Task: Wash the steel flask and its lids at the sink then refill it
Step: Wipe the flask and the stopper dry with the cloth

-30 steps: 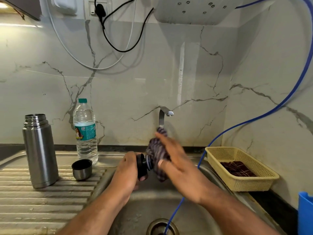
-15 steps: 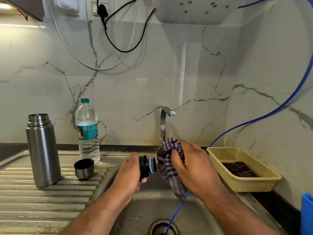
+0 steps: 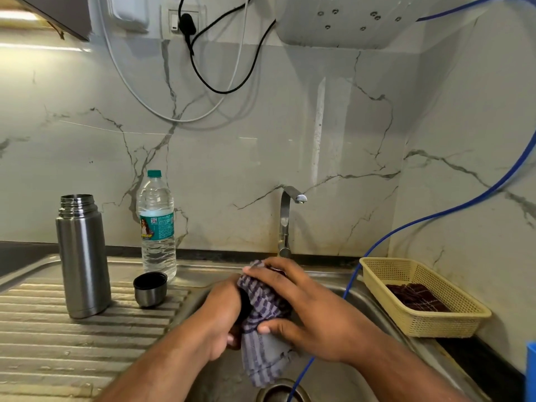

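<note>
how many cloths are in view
2. A striped cloth is gripped by the right hand around the lid in the left hand, over the sink; a dark checked cloth lies in the yellow basket. More may be hidden beneath it.

Bright, even light, warm strip glow under the dark wall cabinet, pale vertical sheen on glossy white veined wall tiles, highlights down the brushed steel flask, sharp focus, bowed edges.
</note>
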Demonstrator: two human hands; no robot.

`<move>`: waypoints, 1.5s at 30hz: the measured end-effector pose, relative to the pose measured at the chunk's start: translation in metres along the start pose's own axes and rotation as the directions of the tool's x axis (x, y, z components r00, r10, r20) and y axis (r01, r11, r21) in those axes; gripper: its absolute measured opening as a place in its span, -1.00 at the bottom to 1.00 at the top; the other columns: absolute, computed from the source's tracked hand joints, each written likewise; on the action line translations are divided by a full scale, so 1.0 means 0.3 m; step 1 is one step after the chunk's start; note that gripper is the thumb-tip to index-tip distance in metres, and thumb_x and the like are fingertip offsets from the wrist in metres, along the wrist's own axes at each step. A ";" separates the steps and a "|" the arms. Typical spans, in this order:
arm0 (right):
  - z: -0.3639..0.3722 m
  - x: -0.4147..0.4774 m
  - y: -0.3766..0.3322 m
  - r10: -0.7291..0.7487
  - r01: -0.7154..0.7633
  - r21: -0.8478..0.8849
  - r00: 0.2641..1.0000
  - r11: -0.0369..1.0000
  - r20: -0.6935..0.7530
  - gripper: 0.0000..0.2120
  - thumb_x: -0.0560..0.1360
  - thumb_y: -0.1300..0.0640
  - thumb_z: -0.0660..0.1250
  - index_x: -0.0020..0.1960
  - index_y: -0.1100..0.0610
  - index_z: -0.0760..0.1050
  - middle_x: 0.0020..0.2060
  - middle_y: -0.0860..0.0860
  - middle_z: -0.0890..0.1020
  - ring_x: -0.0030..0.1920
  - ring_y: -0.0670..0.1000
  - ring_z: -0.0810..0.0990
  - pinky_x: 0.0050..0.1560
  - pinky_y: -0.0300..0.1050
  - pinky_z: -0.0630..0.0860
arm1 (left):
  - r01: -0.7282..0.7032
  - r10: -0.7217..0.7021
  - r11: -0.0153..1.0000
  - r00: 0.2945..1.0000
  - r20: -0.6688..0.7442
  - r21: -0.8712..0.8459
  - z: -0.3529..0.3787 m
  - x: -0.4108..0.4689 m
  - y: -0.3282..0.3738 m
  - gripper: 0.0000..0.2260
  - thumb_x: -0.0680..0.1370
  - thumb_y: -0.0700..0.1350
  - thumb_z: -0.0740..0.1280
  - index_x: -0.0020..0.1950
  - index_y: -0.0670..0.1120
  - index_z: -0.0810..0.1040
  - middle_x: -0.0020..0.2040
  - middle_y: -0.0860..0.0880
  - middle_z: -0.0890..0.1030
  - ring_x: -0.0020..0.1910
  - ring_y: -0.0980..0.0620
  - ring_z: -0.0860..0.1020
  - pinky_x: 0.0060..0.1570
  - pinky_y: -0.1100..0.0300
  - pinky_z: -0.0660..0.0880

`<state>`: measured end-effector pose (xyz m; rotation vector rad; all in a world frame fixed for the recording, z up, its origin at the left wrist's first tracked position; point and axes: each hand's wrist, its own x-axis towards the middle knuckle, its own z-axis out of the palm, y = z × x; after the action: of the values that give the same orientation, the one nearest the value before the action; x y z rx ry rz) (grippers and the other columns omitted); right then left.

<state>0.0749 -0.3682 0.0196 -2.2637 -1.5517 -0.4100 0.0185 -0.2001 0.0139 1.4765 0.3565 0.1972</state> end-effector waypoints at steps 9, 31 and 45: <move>0.089 0.014 0.016 0.033 -0.039 -0.008 0.924 0.999 -0.381 -0.59 0.60 -0.29 0.15 0.31 -0.06 0.35 0.08 -0.14 0.50 0.06 -0.20 0.42 0.07 -0.42 0.29 | -0.144 0.137 0.987 0.985 0.108 0.064 0.039 -0.044 -0.020 -0.69 0.71 -0.16 0.13 -0.12 -0.20 0.58 -0.37 -0.08 0.64 -0.43 0.10 0.62 -0.49 0.31 0.48; 0.084 0.025 -0.012 0.570 -0.267 0.936 0.816 0.228 0.094 -0.81 0.72 0.09 0.17 0.09 0.11 0.54 -0.27 -0.09 0.72 -0.28 -0.17 0.69 -0.25 -0.32 0.60 | -0.772 0.896 0.290 0.426 0.122 0.565 0.071 0.040 -0.097 -0.71 0.70 0.20 -0.13 0.22 0.16 0.31 -0.43 0.00 0.48 -0.50 0.01 0.53 -0.62 0.13 0.40; 0.049 0.003 0.019 0.154 -0.096 0.267 0.967 0.959 -0.205 -0.24 0.44 -0.03 0.46 0.51 -0.11 0.13 0.21 -0.17 0.48 0.15 -0.19 0.52 0.13 -0.24 0.53 | -0.352 0.356 0.921 0.934 0.009 0.168 0.026 0.051 -0.038 -0.53 0.73 0.10 -0.04 0.05 -0.05 0.63 -0.12 -0.09 0.72 -0.10 0.07 0.67 -0.17 0.18 0.48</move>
<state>0.0810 -0.3626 0.0063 -2.0269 -1.2618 -0.3908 0.0346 -0.2031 0.0013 1.7008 0.1201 0.4836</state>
